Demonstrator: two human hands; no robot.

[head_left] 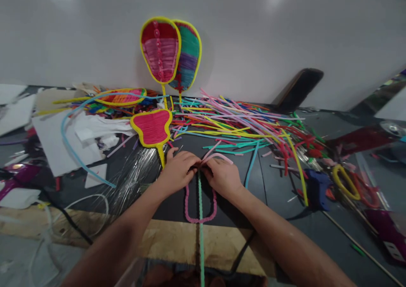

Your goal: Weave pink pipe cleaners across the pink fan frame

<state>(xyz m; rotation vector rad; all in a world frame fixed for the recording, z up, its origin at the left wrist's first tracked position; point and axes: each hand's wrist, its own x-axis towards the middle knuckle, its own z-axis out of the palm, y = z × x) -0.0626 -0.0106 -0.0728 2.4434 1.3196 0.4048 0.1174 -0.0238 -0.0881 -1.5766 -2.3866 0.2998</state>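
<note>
Close together at the middle of the table, my left hand (179, 170) and my right hand (223, 177) pinch the top of a pink pipe cleaner loop (209, 217). A twisted light green pipe cleaner (201, 244) runs down from between my fingers, crosses the loop's bottom edge and hangs toward me. Pale pink ends (222, 155) stick out above my right fingers. The exact joint is hidden by my fingertips. Beyond my left hand lies a small pink fan with a yellow rim (151, 128), its yellow handle (160, 155) pointing toward that hand.
Two larger fans (160, 50) lean on the wall. Loose pipe cleaners (222, 113) spread across the back. On the right are a dark phone (300, 90), yellow-handled scissors (344, 181), a blue tool (318, 190) and a purple glue gun (387, 232). White paper (63, 143) lies left, near cables (72, 219).
</note>
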